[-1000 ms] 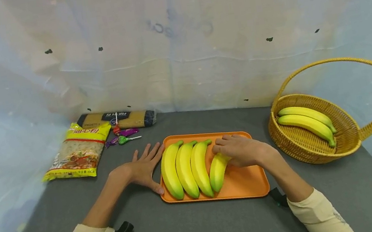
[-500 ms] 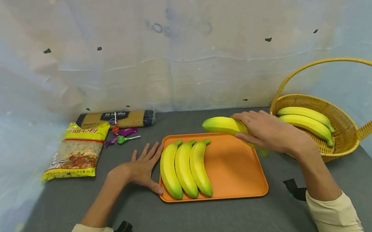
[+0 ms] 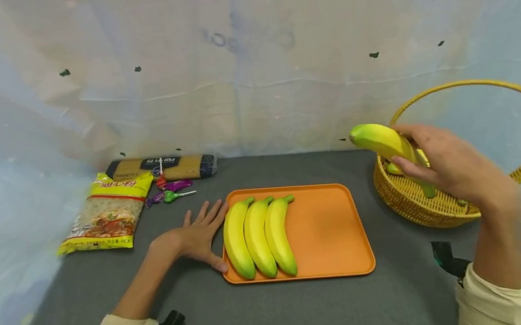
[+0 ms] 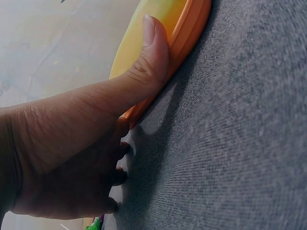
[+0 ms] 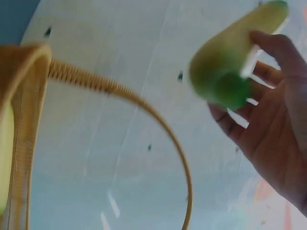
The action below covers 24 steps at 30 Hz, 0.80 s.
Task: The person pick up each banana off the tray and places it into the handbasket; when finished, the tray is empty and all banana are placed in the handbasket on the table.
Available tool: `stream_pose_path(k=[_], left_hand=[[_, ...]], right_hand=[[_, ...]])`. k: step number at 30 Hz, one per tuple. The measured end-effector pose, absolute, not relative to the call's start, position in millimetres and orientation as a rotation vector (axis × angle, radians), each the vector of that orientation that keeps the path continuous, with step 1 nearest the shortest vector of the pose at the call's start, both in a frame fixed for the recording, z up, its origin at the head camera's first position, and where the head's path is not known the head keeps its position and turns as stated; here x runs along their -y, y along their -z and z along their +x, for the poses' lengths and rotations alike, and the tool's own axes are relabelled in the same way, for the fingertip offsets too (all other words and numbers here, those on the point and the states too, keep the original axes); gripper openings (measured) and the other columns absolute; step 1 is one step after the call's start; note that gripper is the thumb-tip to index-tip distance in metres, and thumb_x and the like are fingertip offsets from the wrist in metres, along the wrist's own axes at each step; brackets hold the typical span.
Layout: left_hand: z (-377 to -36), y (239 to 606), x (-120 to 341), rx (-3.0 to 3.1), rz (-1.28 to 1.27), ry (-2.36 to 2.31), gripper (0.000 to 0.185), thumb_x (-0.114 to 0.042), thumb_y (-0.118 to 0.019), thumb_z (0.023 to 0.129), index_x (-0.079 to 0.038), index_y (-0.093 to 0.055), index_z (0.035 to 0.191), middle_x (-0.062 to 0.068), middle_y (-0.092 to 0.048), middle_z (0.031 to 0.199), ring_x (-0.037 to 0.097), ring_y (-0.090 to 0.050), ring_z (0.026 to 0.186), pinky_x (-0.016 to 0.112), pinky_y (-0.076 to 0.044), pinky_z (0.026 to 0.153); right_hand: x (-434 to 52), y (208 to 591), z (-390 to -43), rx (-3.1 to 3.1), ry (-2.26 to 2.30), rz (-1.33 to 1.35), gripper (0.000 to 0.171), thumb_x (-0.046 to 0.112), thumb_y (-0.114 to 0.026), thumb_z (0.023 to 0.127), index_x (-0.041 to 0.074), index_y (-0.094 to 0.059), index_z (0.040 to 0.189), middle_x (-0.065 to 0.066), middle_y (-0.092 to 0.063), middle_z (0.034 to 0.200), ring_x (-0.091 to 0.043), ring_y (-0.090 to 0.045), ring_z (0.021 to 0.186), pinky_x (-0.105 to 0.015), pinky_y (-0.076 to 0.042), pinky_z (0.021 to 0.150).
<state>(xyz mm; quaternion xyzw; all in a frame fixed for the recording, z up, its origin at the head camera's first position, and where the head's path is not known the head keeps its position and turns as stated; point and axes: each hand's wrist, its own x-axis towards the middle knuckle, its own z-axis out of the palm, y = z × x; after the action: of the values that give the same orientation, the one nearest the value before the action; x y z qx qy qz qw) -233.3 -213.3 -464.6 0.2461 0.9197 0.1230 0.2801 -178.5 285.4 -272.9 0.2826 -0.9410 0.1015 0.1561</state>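
Note:
My right hand (image 3: pixel 448 168) grips a yellow banana (image 3: pixel 387 148) with green tips and holds it in the air over the near rim of the wicker basket (image 3: pixel 423 205); the same banana (image 5: pixel 235 57) shows blurred in the right wrist view. Bananas inside the basket are mostly hidden behind the hand. Three bananas (image 3: pixel 256 236) lie side by side on the left half of the orange tray (image 3: pixel 331 230). My left hand (image 3: pixel 198 236) lies flat on the grey table with its thumb (image 4: pixel 151 52) against the tray's left edge (image 4: pixel 192 28).
A yellow noodle packet (image 3: pixel 108 213), a spaghetti pack (image 3: pixel 165 168) and wrapped lollipops (image 3: pixel 171 191) lie at the back left. The basket's tall handle (image 3: pixel 482 87) arches over it. White sheeting walls the table on three sides.
My right hand picked one banana off the tray and carried it up and rightwards over the basket. The left hand has stayed at the tray's edge.

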Motion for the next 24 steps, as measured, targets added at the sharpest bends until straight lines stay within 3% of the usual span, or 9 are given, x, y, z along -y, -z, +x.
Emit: stream_pose_path(k=[5,10,18,24], left_hand=[[-234,464,210,-2.459,0.669,-0.333,0.158,-0.091,-0.076,0.059,-0.023,0.016,0.168,0.005,0.027,0.175,0.037,0.026,0.161,0.072,0.016,0.124],[-233,463,213,-2.465,0.658,-0.338,0.158,-0.09,-0.077,0.058,-0.023,0.015,0.168,0.005,0.025,0.175,0.037,0.025,0.162,0.072,0.016,0.124],[-237,467,213,-2.475,0.665,-0.296,0.157,-0.094,-0.073,0.058,-0.027,0.02,0.166,0.001,0.028,0.174,0.034,0.026,0.162,0.071,0.013,0.125],[-237,468,211,-2.466,0.649,-0.273,0.161,-0.095,-0.073,0.056,-0.025,0.02,0.166,0.004,0.027,0.174,0.036,0.026,0.161,0.072,0.014,0.125]], right_hand=[[-322,274,-182,2.839,-0.28,0.623,0.051,0.013,-0.069,0.101,-0.009,-0.048,0.142,-0.024,-0.06,0.115,-0.032,-0.053,0.094,-0.043,-0.044,0.079],[-349,283,-193,2.888,-0.206,0.574,0.046,0.008,-0.069,0.1,-0.018,-0.051,0.133,-0.036,-0.058,0.122,-0.044,-0.057,0.102,-0.057,-0.047,0.084],[-383,318,-224,3.15,-0.206,0.524,0.044,0.014,-0.07,0.099,-0.013,-0.057,0.131,-0.036,-0.064,0.121,-0.048,-0.063,0.108,-0.062,-0.051,0.089],[-397,352,-244,3.314,-0.293,0.526,0.044,0.017,-0.073,0.097,-0.012,-0.056,0.125,-0.029,-0.065,0.111,-0.036,-0.063,0.095,-0.05,-0.053,0.079]])
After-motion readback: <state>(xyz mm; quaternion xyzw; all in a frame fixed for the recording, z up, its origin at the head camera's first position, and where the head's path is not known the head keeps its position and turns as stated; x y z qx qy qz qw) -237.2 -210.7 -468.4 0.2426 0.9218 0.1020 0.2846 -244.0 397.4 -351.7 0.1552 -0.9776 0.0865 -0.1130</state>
